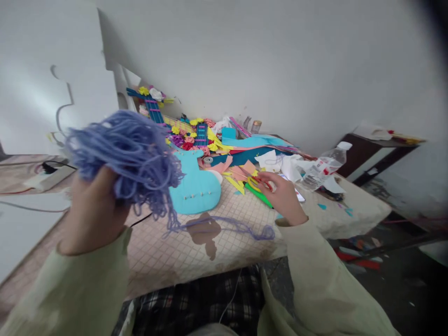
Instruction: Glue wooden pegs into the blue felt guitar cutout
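Note:
My left hand (96, 205) is closed around a big tangled bundle of periwinkle yarn (122, 154), lifted above the table's left side. Loose strands (241, 226) trail from it across the checked cloth and end in a small curl. At the right, my right hand (282, 193) grips scissors (255, 183) with yellow and red handles, low over paper scraps. A bright green strip-like item (258, 195) lies just under them. Between the hands sits a light-blue guitar-shaped cutout (196, 186) with a row of small pins or beads, partly covered by the yarn.
Paper flowers (189, 140) and dark-blue strips with pink bars pile up against the wall. A clear plastic bottle (325, 165) lies tilted at the right, near crumpled white paper and a phone (298, 195). A power strip (52, 177) with cables is at the left.

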Demonstrator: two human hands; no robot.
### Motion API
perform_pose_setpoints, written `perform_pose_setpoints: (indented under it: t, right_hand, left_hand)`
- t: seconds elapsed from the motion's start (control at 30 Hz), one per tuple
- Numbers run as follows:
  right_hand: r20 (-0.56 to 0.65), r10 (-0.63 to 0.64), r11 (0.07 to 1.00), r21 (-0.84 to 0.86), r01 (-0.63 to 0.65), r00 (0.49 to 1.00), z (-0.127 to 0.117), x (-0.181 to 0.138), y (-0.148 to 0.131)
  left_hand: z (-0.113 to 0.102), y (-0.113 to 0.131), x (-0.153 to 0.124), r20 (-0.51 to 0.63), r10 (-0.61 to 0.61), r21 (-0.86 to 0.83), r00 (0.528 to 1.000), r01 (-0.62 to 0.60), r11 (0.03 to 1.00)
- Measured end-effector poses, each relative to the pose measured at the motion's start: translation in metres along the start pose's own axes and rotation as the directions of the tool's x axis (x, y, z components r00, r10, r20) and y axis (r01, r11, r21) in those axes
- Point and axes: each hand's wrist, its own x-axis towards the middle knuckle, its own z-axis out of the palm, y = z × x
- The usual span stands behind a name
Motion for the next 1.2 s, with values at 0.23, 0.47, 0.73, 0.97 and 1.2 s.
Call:
perform_pose_setpoints:
  t: [0.23,0.47,0.73,0.97,1.2]
  right_hand:
    - [0.244,-0.210,0.865,0.497,0.064,0.947,0.011,-0.019,-0.037]
    - [0.152,-0.039,0.845,0.533,-0.049,0.988,0.024,-0.021,-0.031]
    - [0.217,0.247,0.516,0.796,-0.318,0.944,0.035,-0.033,-0.002]
    - [0.160,0.211,0.619,0.741,-0.259,0.964,0.064,-0.048,0.027]
    - [0.007,-0.015,0.872,0.490,0.009,1.000,0.046,-0.065,0.021]
  left_hand:
    - [0.090,0.051,0.002,0.259,0.053,-0.377,0.964,0.051,0.925]
    - [0.110,0.027,-0.010,0.553,0.111,-0.544,0.826,0.256,0.799]
    - [0.127,-0.001,-0.041,0.667,-0.029,-0.585,0.744,0.548,0.597]
    - [0.136,0.009,-0.052,0.546,-0.097,-0.408,0.832,0.365,0.837]
    - [0.145,-0.015,-0.078,0.573,-0.067,-0.254,0.817,0.256,0.933]
